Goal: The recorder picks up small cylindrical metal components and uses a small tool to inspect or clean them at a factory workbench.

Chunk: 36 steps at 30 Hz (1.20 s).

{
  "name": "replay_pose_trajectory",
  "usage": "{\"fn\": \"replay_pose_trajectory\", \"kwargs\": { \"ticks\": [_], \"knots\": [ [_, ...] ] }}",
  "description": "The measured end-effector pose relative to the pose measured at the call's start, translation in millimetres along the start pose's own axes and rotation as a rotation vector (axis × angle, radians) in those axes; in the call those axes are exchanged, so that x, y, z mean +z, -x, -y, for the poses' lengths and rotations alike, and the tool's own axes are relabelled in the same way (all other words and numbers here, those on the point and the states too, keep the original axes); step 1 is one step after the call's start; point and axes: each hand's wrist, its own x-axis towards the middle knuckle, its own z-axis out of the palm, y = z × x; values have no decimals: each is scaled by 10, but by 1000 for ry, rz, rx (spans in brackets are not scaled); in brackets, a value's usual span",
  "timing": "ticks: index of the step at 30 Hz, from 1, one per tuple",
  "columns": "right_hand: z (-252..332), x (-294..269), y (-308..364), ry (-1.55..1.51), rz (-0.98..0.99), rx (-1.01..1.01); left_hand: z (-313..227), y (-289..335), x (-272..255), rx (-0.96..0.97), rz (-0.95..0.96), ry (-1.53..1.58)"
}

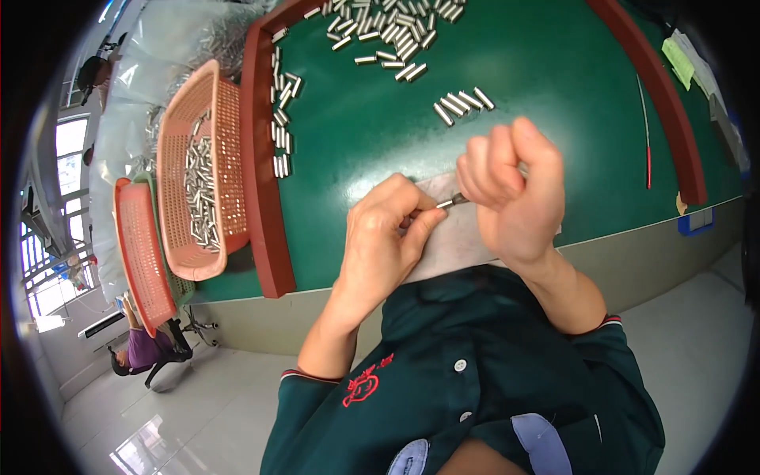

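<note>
My left hand is closed, pinching a small shiny metal cylinder between thumb and forefinger above a pale cloth at the table's near edge. My right hand is curled shut just to the right of it. A thin dark piece runs from the metal cylinder into my right fingers; most of it is hidden, so its kind does not show. Beyond my hands, several metal cylinders lie in a short row on the green tabletop.
A loose heap of metal cylinders lies at the far side, others along the left red-brown rail. Pink baskets stand left, one holding metal parts. A red-handled thin tool lies near the right rail. A person sits far left.
</note>
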Motion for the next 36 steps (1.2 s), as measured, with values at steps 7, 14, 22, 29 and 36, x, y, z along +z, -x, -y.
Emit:
{"fn": "replay_pose_trajectory", "kwargs": {
  "ticks": [7, 14, 22, 29, 36],
  "knots": [
    [273, -200, 125, -246, -25, -117, 56, 72, -192, -232, 25, 1251],
    [268, -175, 124, -232, -47, -95, -38, -240, -125, -386, -69, 736],
    [269, -212, 140, -297, -50, -96, -62, -712, 54, -74, -39, -357],
    [304, -248, 79, -209, -47, -92, -265, -418, -134, -51, 122, -266],
    [189, -84, -9, -174, -17, -25, -73, 21, -67, -12, 140, -182]
  ]
}}
